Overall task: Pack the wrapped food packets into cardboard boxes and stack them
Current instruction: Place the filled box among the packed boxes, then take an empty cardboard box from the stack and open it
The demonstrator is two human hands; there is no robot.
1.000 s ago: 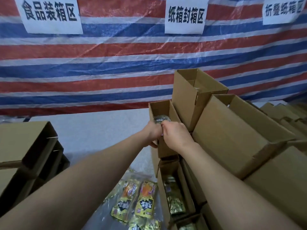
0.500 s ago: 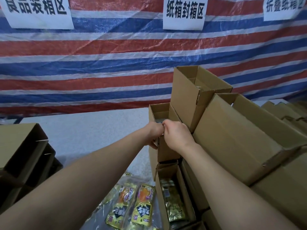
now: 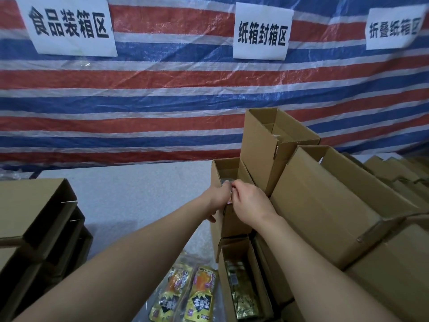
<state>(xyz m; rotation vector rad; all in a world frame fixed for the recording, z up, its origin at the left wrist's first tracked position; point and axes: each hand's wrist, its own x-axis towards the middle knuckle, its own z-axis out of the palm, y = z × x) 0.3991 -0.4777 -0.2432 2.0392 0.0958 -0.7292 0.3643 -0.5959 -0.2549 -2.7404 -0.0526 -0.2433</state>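
Behind everything hangs a striped tarp [image 3: 162, 94] in red, blue and white, with three white paper signs [image 3: 262, 31] fixed on it. Below it a pale grey table surface [image 3: 139, 194] runs wide and bare between the two groups of cartons. On the right a big pile of cardboard boxes [image 3: 325, 205] rises, some lying on their sides and one standing upright with open top [image 3: 271, 145]. On the left a darker stack of empty boxes [image 3: 34, 217] lies with the open ends toward the middle. At the front of the right pile stands the open small box [image 3: 226, 168], upright, its right wall touching the upright box beside it. Both arms reach forward to its near rim. The left hand [image 3: 219, 197] is curled over the near left edge of this box, with the thumb on the outer wall. The right hand [image 3: 249, 201] is just beside it, touching it, and its fingers pinch a wrapped packet [image 3: 226, 182] that sits at the mouth of the box, mostly hidden by the fingers. Under this box another open box [image 3: 255, 275] lies lower, holding a golden packet [image 3: 243, 296]. Near the bottom edge, loose food packets [image 3: 183, 298] in yellow and orange lie on clear plastic on the table, between the two arms.
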